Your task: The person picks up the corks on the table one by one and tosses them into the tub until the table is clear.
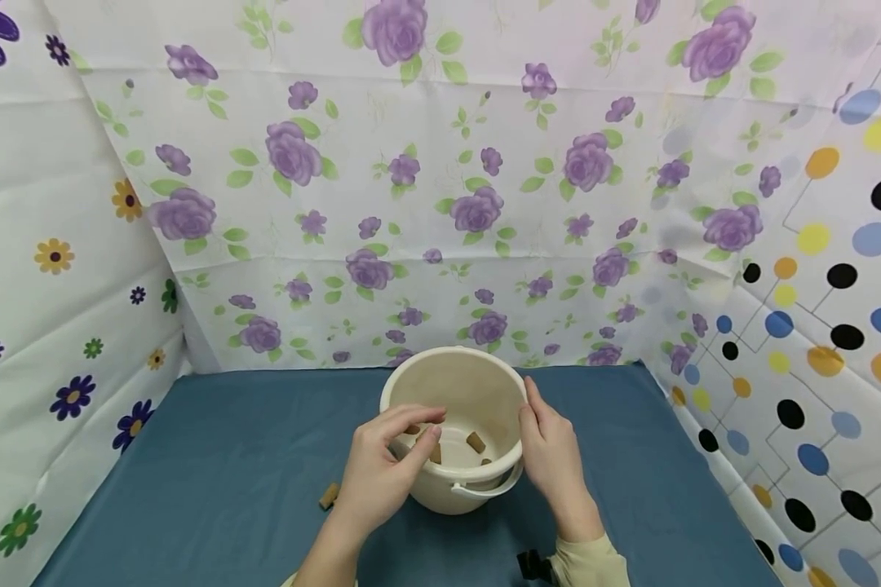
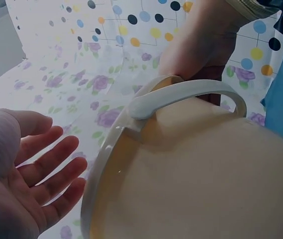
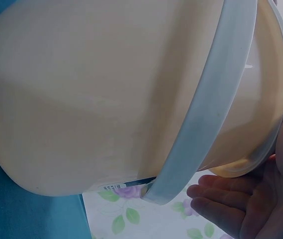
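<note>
A cream bucket (image 1: 448,493) with a pale handle (image 1: 488,492) stands on the blue cloth, its mouth facing up toward me. Inside it lie several brown corks (image 1: 475,443). Over the near left part of the rim reaches my left hand (image 1: 385,461), fingers loosely bent and nothing between them; in the left wrist view its palm (image 2: 27,184) shows bare beside the rim. My right hand (image 1: 554,452) holds the bucket's right rim, with the fingers (image 3: 226,194) along the outside. Left of the bucket, another cork (image 1: 329,496) lies on the cloth.
Blue cloth (image 1: 227,456) covers the table. A flowered sheet (image 1: 426,204) hangs behind it, with another patterned sheet (image 1: 59,285) on the left and a dotted one (image 1: 815,326) on the right. A black strap piece (image 1: 534,565) sits by my right sleeve.
</note>
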A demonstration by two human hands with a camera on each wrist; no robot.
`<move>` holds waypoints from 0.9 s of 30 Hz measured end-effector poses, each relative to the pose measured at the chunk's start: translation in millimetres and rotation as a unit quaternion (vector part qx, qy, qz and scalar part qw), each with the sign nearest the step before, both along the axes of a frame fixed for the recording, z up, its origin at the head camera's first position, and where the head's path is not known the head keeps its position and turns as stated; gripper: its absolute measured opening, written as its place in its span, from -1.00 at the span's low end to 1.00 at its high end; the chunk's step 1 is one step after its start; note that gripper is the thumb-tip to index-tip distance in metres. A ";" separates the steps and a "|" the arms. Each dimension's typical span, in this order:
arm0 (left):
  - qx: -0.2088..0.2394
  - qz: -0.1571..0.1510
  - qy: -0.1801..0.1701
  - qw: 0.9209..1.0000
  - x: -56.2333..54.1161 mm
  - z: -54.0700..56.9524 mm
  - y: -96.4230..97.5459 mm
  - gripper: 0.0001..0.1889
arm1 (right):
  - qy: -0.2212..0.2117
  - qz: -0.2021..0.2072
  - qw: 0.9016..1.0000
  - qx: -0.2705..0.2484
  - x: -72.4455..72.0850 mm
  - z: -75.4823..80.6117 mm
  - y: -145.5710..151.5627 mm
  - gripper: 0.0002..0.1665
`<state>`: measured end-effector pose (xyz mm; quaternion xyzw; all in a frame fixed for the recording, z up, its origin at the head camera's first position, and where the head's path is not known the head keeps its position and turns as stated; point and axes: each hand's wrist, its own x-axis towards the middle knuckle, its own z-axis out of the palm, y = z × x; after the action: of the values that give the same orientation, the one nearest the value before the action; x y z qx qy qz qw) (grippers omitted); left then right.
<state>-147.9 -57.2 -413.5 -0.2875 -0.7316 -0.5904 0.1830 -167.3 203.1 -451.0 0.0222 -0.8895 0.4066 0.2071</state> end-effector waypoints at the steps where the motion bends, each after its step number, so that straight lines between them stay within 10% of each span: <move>1: 0.002 0.000 -0.002 1.000 0.9 -0.4 -2.2 -0.77 | -0.004 -0.001 1.000 -0.001 0.7 -0.5 -0.1 -0.40; 18: -0.088 0.078 -0.051 0.992 -1.4 -18.4 -69.8 -0.82 | -0.001 0.002 1.000 -0.003 1.5 -2.4 0.1 -0.40; 27: -0.174 0.080 -0.191 0.963 -2.5 -52.6 -111.3 -0.86 | -0.009 0.000 1.000 -0.008 0.5 -1.0 -0.3 -0.40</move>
<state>-150.3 -168.5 -466.1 -0.1377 -0.8649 -0.4815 0.0334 -166.8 202.7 -452.1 0.0171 -0.8881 0.4136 0.1997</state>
